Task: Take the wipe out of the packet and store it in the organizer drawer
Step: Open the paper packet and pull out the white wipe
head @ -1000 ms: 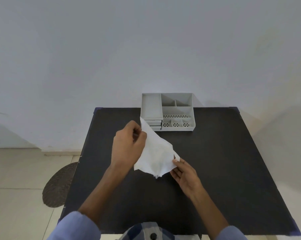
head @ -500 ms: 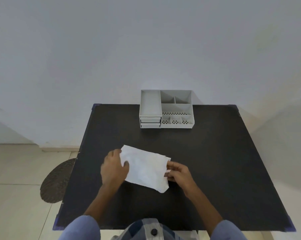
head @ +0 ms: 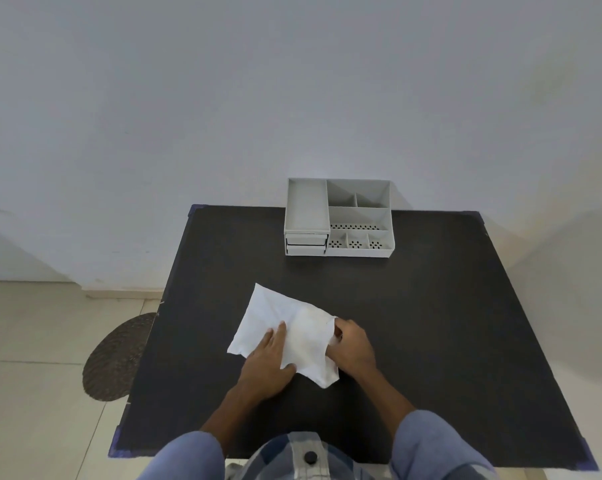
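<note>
A white wipe (head: 285, 327) lies spread and partly folded on the black table (head: 431, 323), near its middle. My left hand (head: 266, 367) rests on the wipe's near left part with fingers flat on top, and a flap of the wipe lies over its thumb side. At the wipe's right edge, my right hand (head: 353, 344) pinches the cloth. The grey organizer (head: 358, 216) stands at the table's far edge, with two small drawers (head: 306, 244) shut in its front left. No packet is in view.
A white wall rises right behind the organizer. On the tiled floor to the left of the table lies a round woven mat (head: 116, 358). Blue tape marks the table's corners (head: 117, 445).
The wipe came down from mid-air in front of the organizer onto the table. My left hand went from pinching its top corner to lying flat on it; my right hand still holds the right edge.
</note>
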